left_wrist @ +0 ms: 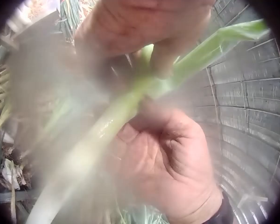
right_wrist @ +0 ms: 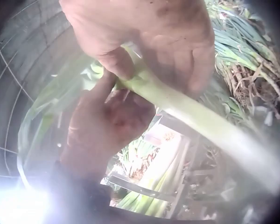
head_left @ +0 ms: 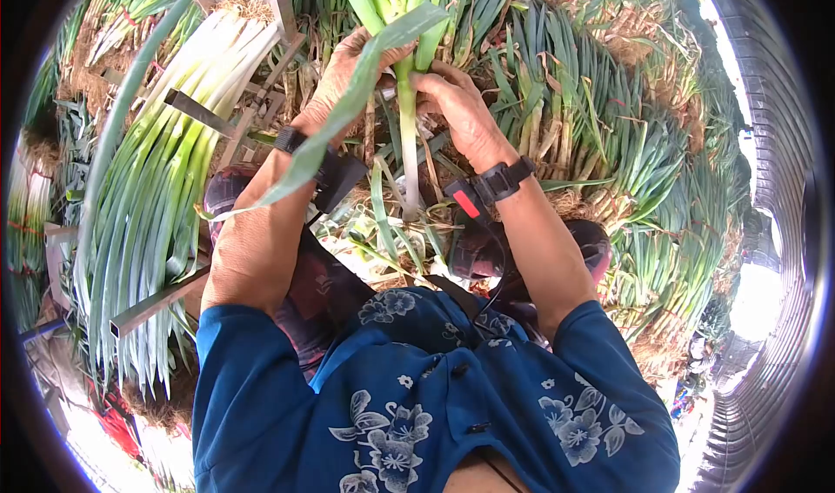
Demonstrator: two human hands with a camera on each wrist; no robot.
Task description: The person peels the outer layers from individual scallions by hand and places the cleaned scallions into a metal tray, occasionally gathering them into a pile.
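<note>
A single leek (head_left: 409,136) hangs upright before me, its white root end pointing down and its green leaves fanning out at the top. My left hand (head_left: 341,77) grips it where stem turns to leaf. From the other side, my right hand (head_left: 461,114) pinches the stem at the same height, thumb close to the left fingers. In the left wrist view the pale stem (left_wrist: 102,126) passes between both hands, partly blurred. The right wrist view has my right thumb (right_wrist: 119,63) pressed on the leek. One long leaf (head_left: 348,127) bends down across my left forearm.
Left of me, a metal frame (head_left: 130,319) holds a stack of trimmed leeks (head_left: 187,101), white ends up. Bundles of untrimmed leeks (head_left: 557,84) with dry roots lie at the right and back. Leaf scraps (head_left: 374,249) cover the ground between my shoes. A ribbed plastic wall (head_left: 774,145) curves along the right.
</note>
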